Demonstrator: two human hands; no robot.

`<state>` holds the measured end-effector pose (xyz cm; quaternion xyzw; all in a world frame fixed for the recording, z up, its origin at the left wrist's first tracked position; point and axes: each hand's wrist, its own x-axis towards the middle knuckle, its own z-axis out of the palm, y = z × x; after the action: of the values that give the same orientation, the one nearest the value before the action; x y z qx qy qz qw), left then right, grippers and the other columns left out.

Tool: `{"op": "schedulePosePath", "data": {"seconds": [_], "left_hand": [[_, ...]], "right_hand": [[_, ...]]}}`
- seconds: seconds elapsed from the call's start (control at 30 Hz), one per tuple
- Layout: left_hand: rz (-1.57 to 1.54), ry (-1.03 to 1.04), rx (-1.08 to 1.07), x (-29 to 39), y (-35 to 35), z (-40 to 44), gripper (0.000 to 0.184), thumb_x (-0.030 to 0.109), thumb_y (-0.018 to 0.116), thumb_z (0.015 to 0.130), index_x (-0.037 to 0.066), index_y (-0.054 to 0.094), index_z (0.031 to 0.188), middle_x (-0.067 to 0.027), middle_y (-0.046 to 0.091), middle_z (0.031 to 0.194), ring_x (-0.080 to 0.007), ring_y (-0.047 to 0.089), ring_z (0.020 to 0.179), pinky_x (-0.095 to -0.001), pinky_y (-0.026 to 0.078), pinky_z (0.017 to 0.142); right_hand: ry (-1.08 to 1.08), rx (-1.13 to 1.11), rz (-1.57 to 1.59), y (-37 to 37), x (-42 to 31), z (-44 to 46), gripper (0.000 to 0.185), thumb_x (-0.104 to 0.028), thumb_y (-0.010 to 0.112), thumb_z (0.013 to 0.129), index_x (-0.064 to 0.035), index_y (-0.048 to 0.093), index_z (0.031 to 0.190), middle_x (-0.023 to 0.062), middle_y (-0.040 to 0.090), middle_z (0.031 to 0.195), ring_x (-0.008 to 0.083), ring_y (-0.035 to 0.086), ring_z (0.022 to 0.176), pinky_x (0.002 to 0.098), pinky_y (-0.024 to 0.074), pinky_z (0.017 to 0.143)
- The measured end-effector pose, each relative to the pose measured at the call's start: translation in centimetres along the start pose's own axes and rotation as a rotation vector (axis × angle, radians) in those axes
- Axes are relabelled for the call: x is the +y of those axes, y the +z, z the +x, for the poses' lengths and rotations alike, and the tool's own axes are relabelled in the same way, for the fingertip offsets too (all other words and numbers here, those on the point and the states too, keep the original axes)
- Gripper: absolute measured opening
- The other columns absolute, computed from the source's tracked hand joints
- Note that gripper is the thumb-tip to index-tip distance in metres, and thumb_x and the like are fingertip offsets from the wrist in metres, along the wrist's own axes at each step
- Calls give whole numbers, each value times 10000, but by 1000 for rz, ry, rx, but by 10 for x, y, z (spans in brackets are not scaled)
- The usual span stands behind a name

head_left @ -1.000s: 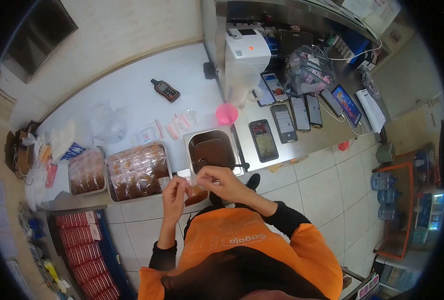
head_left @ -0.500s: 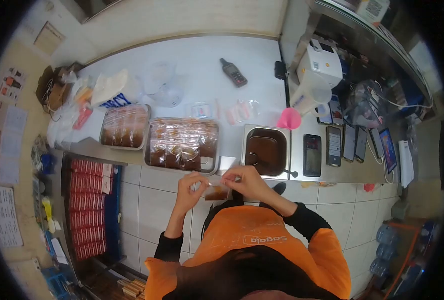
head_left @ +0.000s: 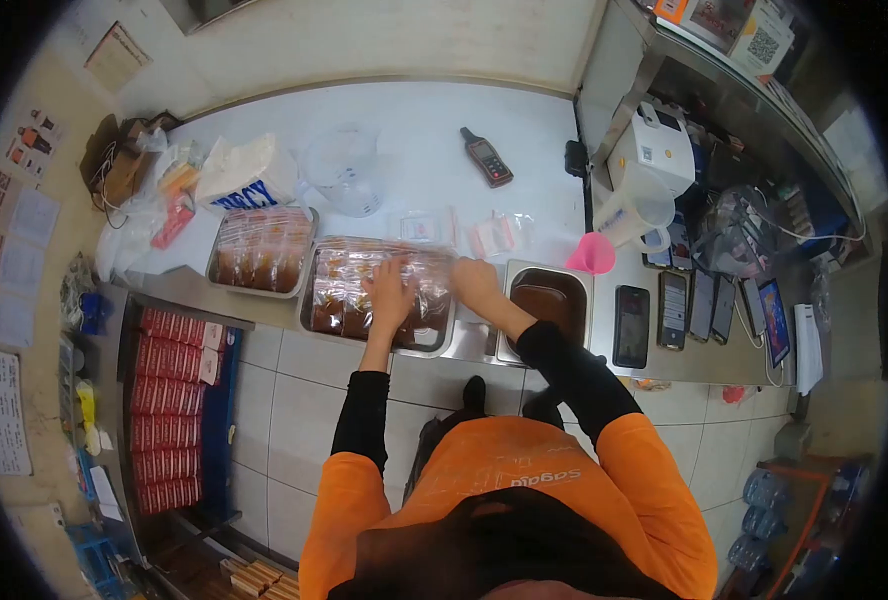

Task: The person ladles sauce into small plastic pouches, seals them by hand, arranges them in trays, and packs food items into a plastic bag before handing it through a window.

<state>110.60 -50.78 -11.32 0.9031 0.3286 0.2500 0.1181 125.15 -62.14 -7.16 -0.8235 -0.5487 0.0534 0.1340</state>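
Note:
My left hand (head_left: 391,294) is over a metal tray (head_left: 434,346) of clear plastic bags filled with brown sauce (head_left: 339,295). Its fingers are apart and rest on the bags. At the tray's right rim, my right hand (head_left: 477,284) has its fingers curled together; what they grip, if anything, is hidden. Just right of that hand sits a deep metal pan (head_left: 544,298) of brown sauce, partly covered by my forearm. A second tray of sauce bags (head_left: 259,262) stands to the left.
Behind the trays lie small clear packets (head_left: 499,234), a clear plastic jug (head_left: 349,175), a white bag with blue letters (head_left: 249,175) and a black handheld meter (head_left: 486,158). To the right are a pink funnel (head_left: 592,254), several phones (head_left: 631,325) and a white printer (head_left: 656,150).
Both hands have moved forward from in front of the counter to the tray. The small sauce bag held between them has gone from there; I cannot single it out among the bags now.

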Motion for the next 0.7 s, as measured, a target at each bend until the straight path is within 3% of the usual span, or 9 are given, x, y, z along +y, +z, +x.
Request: {"op": "schedulePosePath", "data": {"seconds": [0.07,0.17,0.27,0.37,0.43,0.53,0.6,0.67,0.7], "left_hand": [[-3,-9,127,-4,3,8,135,211,610,813,138,634,925,-54,540,960,-247,491,936,-479,298,804],[-37,12,-6,-9,0,23,152,202,614,810,143,631,949,-42,548,963,-240,496,952,-488,293,818],[-84,43,-125,-9,0,33,188,204,594,827,146,617,1005,-62,553,942,-249,497,970,-492,279,840],[-139,70,-179,-3,3,37,203,188,626,794,158,601,993,-33,557,942,-230,498,969,-497,271,863],[31,115,88,19,-6,41,209,254,618,806,142,602,981,-48,559,888,-253,511,941,-491,290,812],[-43,199,167,70,-7,61,227,282,628,788,124,588,946,-55,557,880,-258,519,920,-500,299,826],[-58,341,61,95,25,81,201,277,603,805,111,584,917,-78,570,901,-265,535,893,-502,332,811],[77,250,-331,114,74,101,246,294,543,838,104,601,984,-78,594,1009,-269,538,986,-546,339,874],[61,284,-336,116,94,102,246,294,543,838,104,601,984,-78,594,1009,-269,538,986,-546,339,874]], "right_hand": [[6,10,-20,-3,3,0,102,-112,579,757,-60,666,749,148,662,765,310,664,720,387,532,613],[79,-41,27,-16,6,-2,140,-144,575,741,-27,650,754,164,642,759,343,646,717,428,521,614],[-5,-84,56,-44,8,-22,146,-200,591,764,-66,650,770,134,641,740,324,641,715,438,510,622],[5,-117,293,-78,0,-57,194,-292,620,772,-99,636,779,94,639,734,299,633,703,436,494,644],[5,-190,414,-107,-3,-89,192,-294,621,797,-103,625,819,85,632,721,292,625,697,423,487,640],[25,-226,586,-131,-9,-127,195,-289,621,815,-98,618,856,90,629,716,282,621,687,402,480,622],[62,-237,722,-134,-13,-148,197,-288,619,822,-96,616,869,93,629,717,274,619,682,390,475,610],[-40,-255,807,-138,-17,-157,209,-297,616,827,-94,611,878,96,632,721,260,609,655,374,465,593],[-24,-285,862,-149,-18,-163,203,-290,602,843,-92,603,887,89,623,712,257,597,643,362,460,598]]}}
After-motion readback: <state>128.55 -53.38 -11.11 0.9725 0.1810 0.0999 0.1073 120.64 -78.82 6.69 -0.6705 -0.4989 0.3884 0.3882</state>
